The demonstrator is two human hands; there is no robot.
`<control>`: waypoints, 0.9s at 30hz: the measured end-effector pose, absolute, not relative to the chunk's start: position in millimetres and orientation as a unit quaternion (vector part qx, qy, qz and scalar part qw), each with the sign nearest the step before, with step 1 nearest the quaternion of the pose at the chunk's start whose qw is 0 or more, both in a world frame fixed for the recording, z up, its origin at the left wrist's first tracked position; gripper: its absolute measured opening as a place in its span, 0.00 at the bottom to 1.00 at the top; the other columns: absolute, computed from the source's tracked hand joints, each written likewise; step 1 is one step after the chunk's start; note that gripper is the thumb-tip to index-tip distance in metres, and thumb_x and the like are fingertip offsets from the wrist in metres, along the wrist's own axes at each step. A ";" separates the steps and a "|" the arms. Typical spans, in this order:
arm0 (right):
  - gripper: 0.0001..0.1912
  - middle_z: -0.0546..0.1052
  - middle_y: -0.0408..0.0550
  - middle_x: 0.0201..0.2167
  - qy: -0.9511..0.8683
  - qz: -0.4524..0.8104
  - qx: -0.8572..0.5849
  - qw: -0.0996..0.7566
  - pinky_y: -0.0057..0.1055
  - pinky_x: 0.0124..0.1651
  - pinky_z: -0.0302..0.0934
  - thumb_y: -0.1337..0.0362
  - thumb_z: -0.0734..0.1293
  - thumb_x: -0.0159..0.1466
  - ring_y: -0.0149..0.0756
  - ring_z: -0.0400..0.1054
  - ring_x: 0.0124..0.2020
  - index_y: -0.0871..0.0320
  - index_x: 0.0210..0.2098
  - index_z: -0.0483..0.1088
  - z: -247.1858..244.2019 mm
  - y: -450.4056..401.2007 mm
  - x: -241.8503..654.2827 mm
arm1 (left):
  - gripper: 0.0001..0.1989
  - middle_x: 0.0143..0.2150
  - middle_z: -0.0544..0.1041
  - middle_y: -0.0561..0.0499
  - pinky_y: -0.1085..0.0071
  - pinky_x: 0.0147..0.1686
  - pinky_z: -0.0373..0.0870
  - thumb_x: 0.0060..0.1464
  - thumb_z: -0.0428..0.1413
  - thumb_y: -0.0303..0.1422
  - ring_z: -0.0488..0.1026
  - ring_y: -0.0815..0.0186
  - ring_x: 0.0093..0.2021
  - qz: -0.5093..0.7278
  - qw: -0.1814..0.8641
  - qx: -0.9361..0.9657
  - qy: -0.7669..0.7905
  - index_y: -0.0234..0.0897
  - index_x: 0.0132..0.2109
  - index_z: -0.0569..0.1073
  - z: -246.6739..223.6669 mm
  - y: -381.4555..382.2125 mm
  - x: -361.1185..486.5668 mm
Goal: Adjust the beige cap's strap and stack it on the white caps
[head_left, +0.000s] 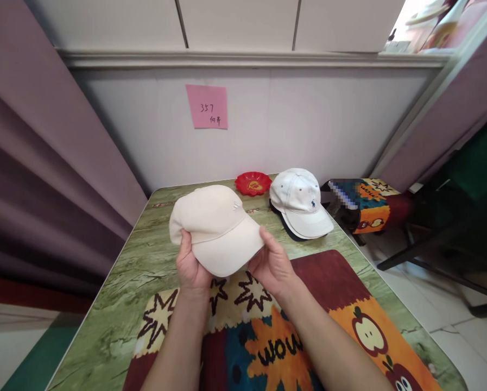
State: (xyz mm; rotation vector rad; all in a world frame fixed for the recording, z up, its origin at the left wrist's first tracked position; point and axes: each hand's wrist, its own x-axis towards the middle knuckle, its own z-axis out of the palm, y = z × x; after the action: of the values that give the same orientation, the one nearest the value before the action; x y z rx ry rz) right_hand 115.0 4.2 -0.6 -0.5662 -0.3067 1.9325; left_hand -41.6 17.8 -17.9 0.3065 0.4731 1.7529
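A cream baseball cap [210,217] is held up over the table, its brim pointing toward the lower right. My left hand [192,266] grips the cap's lower edge near the left end of the brim, thumb on the outside. At the brim's right side, my right hand [272,260] pinches it with the thumb on top; the other fingers are partly hidden beneath. To the right, a white cap [298,193] with a small dark blue emblem rests on a dark cap [290,231], of which only the edge shows.
A red scalloped dish [253,183] stands at the back of the green wood-patterned table [116,315]. Under my forearms lies a colourful mat [336,277]. A pink note [207,107] sticks to the wall behind. Beyond the table's right edge is a stool with a patterned cover [373,203].
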 end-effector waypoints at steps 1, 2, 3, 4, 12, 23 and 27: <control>0.25 0.82 0.48 0.42 -0.152 0.794 -0.260 0.528 0.37 0.42 0.73 0.55 0.74 0.57 0.40 0.77 0.38 0.57 0.51 0.72 0.7 2.2 113.8 | 0.25 0.59 0.76 0.46 0.62 0.67 0.56 0.67 0.47 0.42 0.67 0.61 0.64 0.761 0.602 0.129 0.205 0.42 0.67 0.64 -17.8 18.3 -40.1; 0.25 0.82 0.47 0.40 -0.178 0.780 -0.280 0.530 0.35 0.38 0.74 0.57 0.75 0.56 0.38 0.76 0.35 0.58 0.50 0.73 1.8 1.0 113.6 | 0.25 0.59 0.76 0.46 0.62 0.67 0.56 0.67 0.47 0.42 0.67 0.61 0.64 0.761 0.602 0.124 0.208 0.41 0.67 0.64 -17.4 18.8 -37.7; 0.24 0.82 0.47 0.38 -0.198 0.767 -0.297 0.533 0.34 0.35 0.74 0.58 0.76 0.55 0.37 0.76 0.32 0.58 0.49 0.73 2.8 0.7 114.5 | 0.25 0.58 0.76 0.46 0.62 0.67 0.56 0.67 0.47 0.41 0.67 0.61 0.64 0.761 0.601 0.120 0.211 0.41 0.67 0.65 -16.6 19.1 -34.5; 0.24 0.82 0.47 0.35 -0.211 0.755 -0.310 0.538 0.32 0.32 0.73 0.58 0.76 0.54 0.36 0.75 0.29 0.60 0.48 0.74 3.8 1.3 116.5 | 0.24 0.58 0.77 0.46 0.62 0.67 0.57 0.67 0.47 0.41 0.67 0.60 0.64 0.760 0.602 0.117 0.215 0.40 0.66 0.66 -15.7 19.3 -30.8; 0.17 0.82 0.47 0.35 -0.254 0.745 -0.262 0.559 0.30 0.27 0.74 0.64 0.75 0.53 0.36 0.75 0.29 0.61 0.42 0.75 10.6 18.7 148.4 | 0.19 0.58 0.77 0.49 0.64 0.67 0.58 0.67 0.48 0.34 0.65 0.63 0.65 0.743 0.613 0.122 0.240 0.41 0.62 0.70 -6.9 14.9 -10.0; 0.15 0.82 0.42 0.45 -0.200 0.567 -0.256 0.757 0.26 0.48 0.72 0.66 0.71 0.61 0.29 0.76 0.46 0.52 0.48 0.74 -8.0 67.4 211.8 | 0.19 0.60 0.74 0.38 0.55 0.59 0.69 0.62 0.53 0.33 0.73 0.52 0.59 0.599 0.696 0.292 0.266 0.33 0.58 0.73 -8.6 4.5 -11.7; 0.09 0.81 0.44 0.48 -0.107 0.499 -0.268 0.817 0.28 0.56 0.68 0.69 0.66 0.66 0.27 0.75 0.49 0.56 0.45 0.73 -25.2 89.8 234.6 | 0.18 0.54 0.79 0.39 0.60 0.52 0.74 0.62 0.53 0.33 0.78 0.55 0.51 0.580 0.707 0.298 0.274 0.32 0.56 0.75 -10.1 4.3 -11.7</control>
State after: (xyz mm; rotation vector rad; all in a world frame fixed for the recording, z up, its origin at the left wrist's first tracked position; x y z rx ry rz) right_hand 234.6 89.8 -25.2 -0.5724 -0.2284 1.0638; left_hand -11.7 4.3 -10.1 0.6630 0.6077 1.2884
